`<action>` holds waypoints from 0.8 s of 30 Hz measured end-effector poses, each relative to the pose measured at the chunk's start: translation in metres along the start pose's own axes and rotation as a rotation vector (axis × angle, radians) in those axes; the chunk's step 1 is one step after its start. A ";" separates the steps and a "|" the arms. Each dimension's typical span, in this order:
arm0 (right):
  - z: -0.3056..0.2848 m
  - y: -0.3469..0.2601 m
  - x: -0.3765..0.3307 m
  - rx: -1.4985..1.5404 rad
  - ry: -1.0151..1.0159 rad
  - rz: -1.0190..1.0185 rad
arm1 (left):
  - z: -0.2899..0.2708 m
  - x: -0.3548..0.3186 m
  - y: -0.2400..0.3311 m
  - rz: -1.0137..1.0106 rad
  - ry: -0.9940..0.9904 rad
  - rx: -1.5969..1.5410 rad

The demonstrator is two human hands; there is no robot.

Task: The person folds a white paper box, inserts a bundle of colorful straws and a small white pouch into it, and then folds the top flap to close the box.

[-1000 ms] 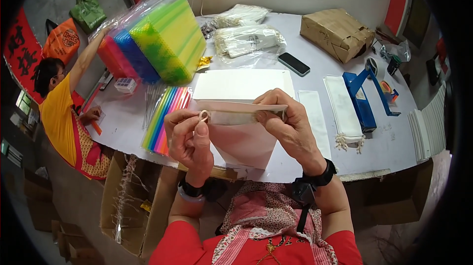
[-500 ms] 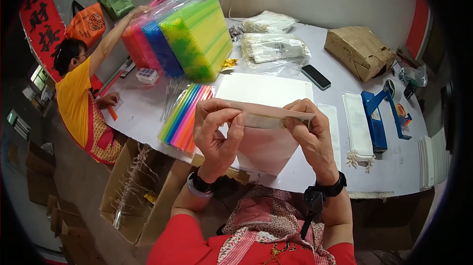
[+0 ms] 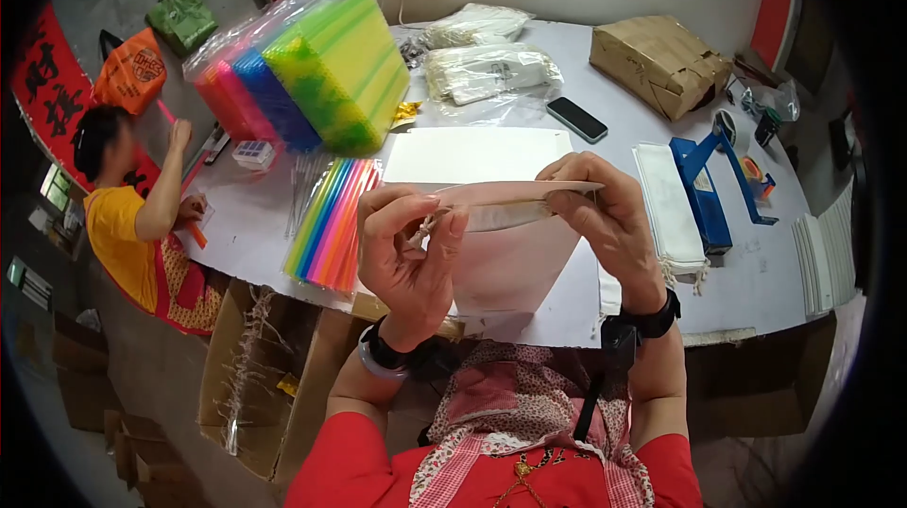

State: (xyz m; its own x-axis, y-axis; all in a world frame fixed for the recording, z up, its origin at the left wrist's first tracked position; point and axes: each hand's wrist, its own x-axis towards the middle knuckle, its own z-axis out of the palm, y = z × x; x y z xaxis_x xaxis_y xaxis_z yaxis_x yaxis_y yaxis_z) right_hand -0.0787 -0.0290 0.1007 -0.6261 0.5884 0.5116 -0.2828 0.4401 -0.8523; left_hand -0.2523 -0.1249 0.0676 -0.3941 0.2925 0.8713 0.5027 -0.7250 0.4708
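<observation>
Both hands hold a white paper-like bag (image 3: 510, 267) in front of my chest, its mouth edge up and a narrow gap showing along it. My left hand (image 3: 404, 248) pinches the left end of the mouth between thumb and fingers, with a short knotted beige cord (image 3: 421, 232) at those fingertips. At the other end, my right hand (image 3: 605, 224) grips the edge, thumb at the gap and fingers behind. What the bag contains cannot be made out. Behind it on the table lies a flat white sheet or stack (image 3: 477, 154).
Rainbow-coloured sticks (image 3: 331, 224) and bright plastic-wrapped packs (image 3: 335, 73) stand left; bagged white pouches (image 3: 496, 73), a phone (image 3: 576, 119) and a brown paper parcel (image 3: 661, 64) behind. White drawstring pouches (image 3: 666, 201) and a blue tape dispenser (image 3: 704, 191) lie right. A co-worker (image 3: 128, 206) sits left.
My view has shifted a little to the right. Beige cord now shows at my left fingers. The co-worker's raised hand has left the coloured packs and holds a thin pink strip.
</observation>
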 end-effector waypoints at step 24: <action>-0.038 0.011 -0.012 0.093 0.031 0.042 | -0.003 0.011 0.007 0.252 -0.266 0.326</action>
State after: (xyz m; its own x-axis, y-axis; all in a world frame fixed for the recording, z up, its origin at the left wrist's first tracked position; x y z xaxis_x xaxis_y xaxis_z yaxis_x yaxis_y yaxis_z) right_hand -0.0465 -0.0050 0.0893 -0.6165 0.6264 0.4771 -0.3241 0.3504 -0.8787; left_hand -0.2549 -0.1287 0.0802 -0.0406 0.3128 0.9490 0.7888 -0.5729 0.2225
